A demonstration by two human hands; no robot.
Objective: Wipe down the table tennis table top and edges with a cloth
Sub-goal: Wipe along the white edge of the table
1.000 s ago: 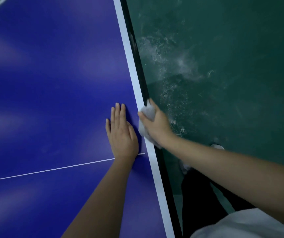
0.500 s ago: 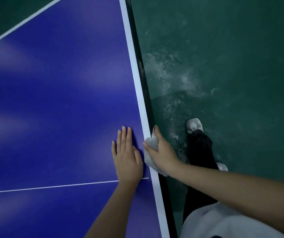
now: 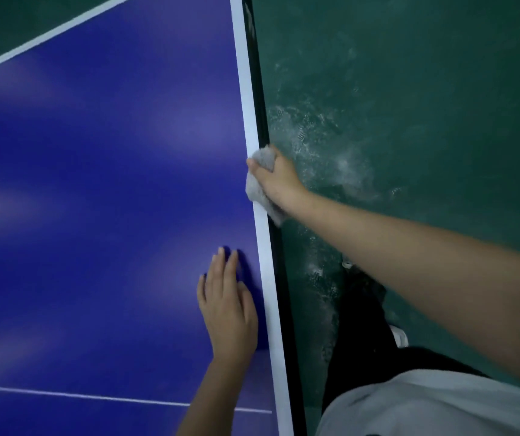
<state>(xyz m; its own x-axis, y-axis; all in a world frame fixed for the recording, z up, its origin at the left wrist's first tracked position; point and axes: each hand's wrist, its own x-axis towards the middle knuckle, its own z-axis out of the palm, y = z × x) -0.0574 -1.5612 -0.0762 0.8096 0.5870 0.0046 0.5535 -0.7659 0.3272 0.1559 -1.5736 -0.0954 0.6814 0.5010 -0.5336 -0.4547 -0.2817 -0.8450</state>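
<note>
Gripping entry: grey cloth (image 3: 253,191), soft, light and easily bunched, judged best held wadded in the palm. Right hand (image 3: 279,180) is curling its fingers round it, pressing it against the bench (image 3: 95,184) side edge, arm reaching forward. Left hand (image 3: 228,309) is lying flat on the blue top, fingers straight.

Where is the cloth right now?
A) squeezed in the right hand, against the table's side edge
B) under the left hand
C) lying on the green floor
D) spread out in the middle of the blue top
A: the right hand grips the cloth against the edge, while the left hand lies flat and bare on the top.
</note>
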